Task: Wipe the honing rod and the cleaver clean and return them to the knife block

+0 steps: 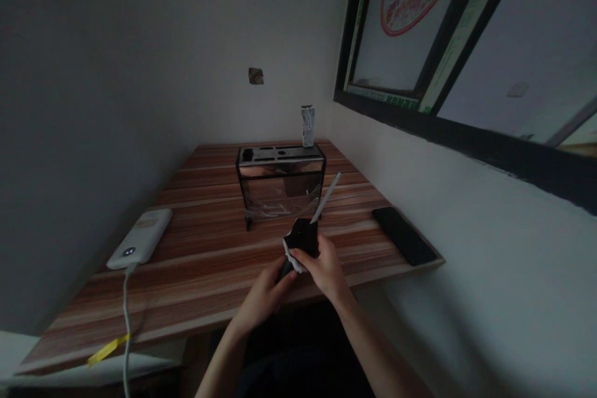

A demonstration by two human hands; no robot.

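My left hand (263,298) is closed round a dark handle (285,270) just above the near edge of the wooden table (205,267). From the handle a thin pale blade (327,198), seen edge-on, points up and to the right. My right hand (326,268) pinches a black cloth with a white edge (303,239), folded around the base of the blade. Both hands touch each other at the handle. Just behind them stands a shiny metal knife holder (280,189) with slots in its top.
A white power bank (140,237) lies at the left with a cable (125,317) and a yellow tag (107,349) hanging over the front edge. A black phone (403,235) lies at the right edge. A small silver packet (307,125) stands by the back wall. A dark-framed window (420,106) is on the right wall.
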